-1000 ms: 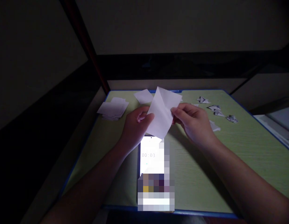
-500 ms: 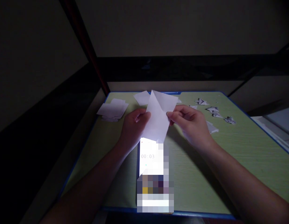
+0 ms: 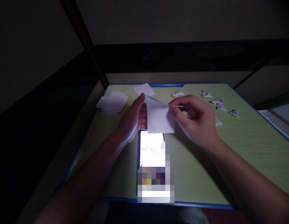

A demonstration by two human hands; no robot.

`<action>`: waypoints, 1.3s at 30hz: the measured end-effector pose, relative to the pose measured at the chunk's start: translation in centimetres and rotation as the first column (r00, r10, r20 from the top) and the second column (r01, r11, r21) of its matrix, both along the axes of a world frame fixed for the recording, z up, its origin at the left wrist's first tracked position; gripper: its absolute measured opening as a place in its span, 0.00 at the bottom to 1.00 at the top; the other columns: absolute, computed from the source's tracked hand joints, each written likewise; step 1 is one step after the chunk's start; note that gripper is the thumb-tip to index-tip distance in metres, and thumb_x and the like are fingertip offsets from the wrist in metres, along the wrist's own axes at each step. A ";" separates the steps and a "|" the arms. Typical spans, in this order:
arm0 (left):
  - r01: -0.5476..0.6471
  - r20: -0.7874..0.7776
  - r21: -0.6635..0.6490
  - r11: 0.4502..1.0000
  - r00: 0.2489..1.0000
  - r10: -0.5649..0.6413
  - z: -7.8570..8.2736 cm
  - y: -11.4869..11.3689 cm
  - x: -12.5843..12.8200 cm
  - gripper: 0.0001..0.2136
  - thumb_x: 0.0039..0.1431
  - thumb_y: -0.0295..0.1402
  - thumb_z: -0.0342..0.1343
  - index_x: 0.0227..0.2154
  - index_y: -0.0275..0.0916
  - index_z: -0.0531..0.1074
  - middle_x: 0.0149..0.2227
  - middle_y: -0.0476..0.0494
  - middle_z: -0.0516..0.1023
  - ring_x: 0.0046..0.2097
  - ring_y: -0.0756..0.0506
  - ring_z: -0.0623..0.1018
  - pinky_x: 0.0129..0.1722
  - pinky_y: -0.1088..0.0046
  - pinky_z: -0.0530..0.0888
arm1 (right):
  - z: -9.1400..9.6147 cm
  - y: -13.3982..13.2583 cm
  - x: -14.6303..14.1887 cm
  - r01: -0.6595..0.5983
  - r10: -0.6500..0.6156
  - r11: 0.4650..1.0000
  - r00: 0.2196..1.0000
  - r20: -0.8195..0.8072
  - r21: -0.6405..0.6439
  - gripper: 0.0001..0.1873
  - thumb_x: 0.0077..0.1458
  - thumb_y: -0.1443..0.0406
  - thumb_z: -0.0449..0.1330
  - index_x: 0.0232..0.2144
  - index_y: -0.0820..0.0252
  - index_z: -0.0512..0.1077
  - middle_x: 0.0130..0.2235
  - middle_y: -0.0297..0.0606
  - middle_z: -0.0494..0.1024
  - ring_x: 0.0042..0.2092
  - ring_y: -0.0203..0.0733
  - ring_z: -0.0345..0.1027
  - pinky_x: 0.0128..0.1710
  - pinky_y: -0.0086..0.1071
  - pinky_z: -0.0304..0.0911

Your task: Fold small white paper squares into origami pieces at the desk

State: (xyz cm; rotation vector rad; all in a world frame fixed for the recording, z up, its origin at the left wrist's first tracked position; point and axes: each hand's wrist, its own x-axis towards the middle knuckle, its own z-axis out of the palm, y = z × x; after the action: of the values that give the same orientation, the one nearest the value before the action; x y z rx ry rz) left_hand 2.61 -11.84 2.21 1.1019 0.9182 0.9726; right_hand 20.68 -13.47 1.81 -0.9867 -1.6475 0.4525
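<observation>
A white sheet of paper (image 3: pixel 159 119) with a fold in it is held up above the table. My right hand (image 3: pixel 196 119) pinches its right side between thumb and fingers. My left hand (image 3: pixel 132 119) is open at the paper's left edge, thumb up and fingers stretched out partly behind the sheet; whether it touches the paper I cannot tell. Just below the sheet, a lit phone (image 3: pixel 152 155) showing a timer lies on the table, much of its screen pixelated.
The green table (image 3: pixel 200 177) has a blue rim. A stack of white paper (image 3: pixel 113 104) lies at the left, one loose sheet (image 3: pixel 144 89) at the back. Several crumpled or folded paper pieces (image 3: pixel 216 102) lie at the right. A wall stands behind.
My left hand has let go its pinch and opened beside the paper. The sheet has turned, and my right hand now grips it along the fold. The view has tilted slightly.
</observation>
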 end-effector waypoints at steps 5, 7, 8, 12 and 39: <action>0.119 0.041 -0.007 0.993 0.992 -0.118 0.3 -0.1 -0.5 0.10 0.51 0.37 0.57 0.32 0.37 0.76 0.29 0.43 0.78 0.31 0.46 0.78 0.28 0.70 0.76 | 0.4 -0.4 0.3 -0.024 0.018 0.995 0.998 0.065 0.094 0.08 0.48 0.73 0.62 0.30 0.56 0.75 0.29 0.32 0.75 0.32 0.37 0.68 0.33 0.33 0.60; 0.109 0.034 0.003 0.994 0.993 -0.109 0.1 -0.1 -0.5 0.09 0.47 0.31 0.59 0.34 0.37 0.77 0.30 0.46 0.78 0.31 0.48 0.77 0.30 0.72 0.76 | 0.5 -0.2 0.4 -0.034 0.034 0.999 0.999 -0.003 0.025 0.08 0.49 0.72 0.61 0.30 0.56 0.76 0.30 0.32 0.76 0.32 0.37 0.67 0.32 0.33 0.59; 0.095 0.008 0.019 0.995 0.995 -0.095 0.0 -0.2 -0.5 0.11 0.46 0.30 0.60 0.36 0.37 0.77 0.30 0.46 0.78 0.30 0.49 0.76 0.30 0.73 0.75 | 0.5 0.0 0.5 -0.047 0.045 0.998 0.997 -0.064 -0.041 0.09 0.50 0.72 0.59 0.31 0.56 0.76 0.30 0.32 0.76 0.31 0.36 0.67 0.31 0.32 0.59; 0.031 -0.150 0.186 0.982 0.989 -0.003 -0.3 -0.2 -0.3 0.16 0.51 0.30 0.59 0.44 0.36 0.76 0.27 0.49 0.74 0.28 0.52 0.72 0.24 0.77 0.69 | 0.3 0.6 0.6 -0.239 0.101 0.902 0.926 -0.364 -0.358 0.10 0.55 0.64 0.56 0.33 0.56 0.78 0.30 0.34 0.75 0.31 0.36 0.66 0.27 0.30 0.59; -0.186 -0.079 0.382 0.905 0.969 0.232 -1.0 -0.5 1.2 0.11 0.52 0.29 0.59 0.40 0.35 0.69 0.41 0.41 0.81 0.42 0.47 0.81 0.36 0.76 0.78 | -0.6 -0.1 -1.1 -0.190 -0.010 0.879 0.910 -0.414 -0.438 0.07 0.48 0.62 0.68 0.28 0.59 0.76 0.24 0.31 0.75 0.24 0.32 0.65 0.23 0.28 0.60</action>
State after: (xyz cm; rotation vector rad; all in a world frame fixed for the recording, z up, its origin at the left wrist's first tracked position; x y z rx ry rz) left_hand 3.77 -12.37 1.23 1.4167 0.9908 1.3068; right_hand 19.54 -13.55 1.23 -1.0759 -1.2262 1.0905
